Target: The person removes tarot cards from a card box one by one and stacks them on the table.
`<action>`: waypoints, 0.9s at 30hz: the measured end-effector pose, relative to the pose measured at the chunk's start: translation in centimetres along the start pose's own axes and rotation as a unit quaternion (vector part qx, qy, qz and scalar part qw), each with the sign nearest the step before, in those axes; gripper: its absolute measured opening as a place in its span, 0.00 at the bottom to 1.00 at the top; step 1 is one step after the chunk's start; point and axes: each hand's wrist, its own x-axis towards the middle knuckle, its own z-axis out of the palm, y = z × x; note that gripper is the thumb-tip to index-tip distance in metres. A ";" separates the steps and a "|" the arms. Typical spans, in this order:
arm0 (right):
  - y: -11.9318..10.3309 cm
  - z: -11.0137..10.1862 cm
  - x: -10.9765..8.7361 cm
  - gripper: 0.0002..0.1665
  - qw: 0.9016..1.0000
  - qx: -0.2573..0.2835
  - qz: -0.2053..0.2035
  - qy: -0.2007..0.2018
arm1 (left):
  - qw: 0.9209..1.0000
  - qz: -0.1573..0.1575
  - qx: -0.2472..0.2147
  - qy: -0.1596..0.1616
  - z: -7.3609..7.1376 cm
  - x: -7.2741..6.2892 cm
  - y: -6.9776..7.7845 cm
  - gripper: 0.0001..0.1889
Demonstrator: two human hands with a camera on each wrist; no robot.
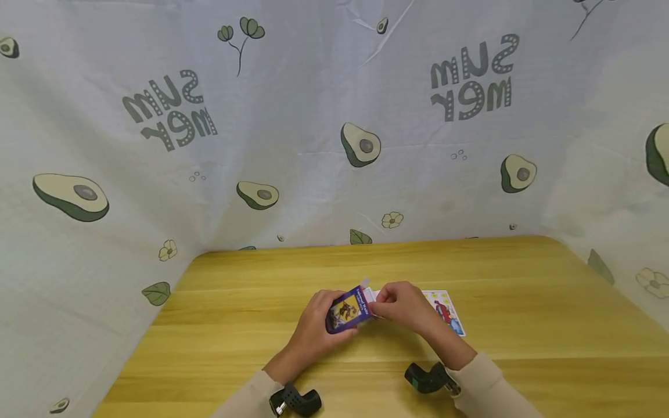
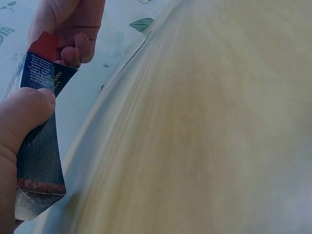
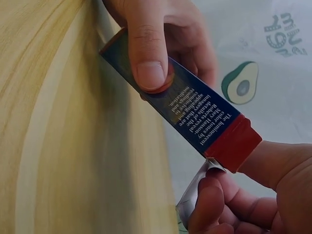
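Note:
A small dark-blue card box point(image 1: 346, 311) with a yellow picture panel is tilted above the table. My left hand point(image 1: 313, 326) grips it, and in the right wrist view the left thumb point(image 3: 150, 70) lies along its narrow printed side. At the box's end a red tab point(image 3: 236, 146) stands out. My right hand point(image 1: 405, 305) is at that end, its curled fingers pinching a pale flap point(image 3: 191, 190); the right thumb's tip is hidden behind the red tab. Partly behind the right wrist, a white-bordered sheet point(image 1: 443, 307) with a colourful picture lies on the table.
The yellow wood-grain table point(image 1: 235, 325) reaches back to a pale cloth point(image 1: 308, 157) printed with avocados, which hangs at the back and sides. Black wrist devices point(image 1: 298, 402) are strapped at both beige sleeves.

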 end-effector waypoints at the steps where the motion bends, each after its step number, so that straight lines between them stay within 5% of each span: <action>1: 0.0 0.0 0.0 0.11 1.000 0.000 0.001 -0.001 | 1.000 -0.001 0.000 0.000 0.0 0.0 0.0 0.35; 27: -0.2 -2.1 0.0 0.09 0.999 0.022 0.038 0.002 | 1.000 -0.003 0.014 0.005 0.0 -0.2 -0.1 0.36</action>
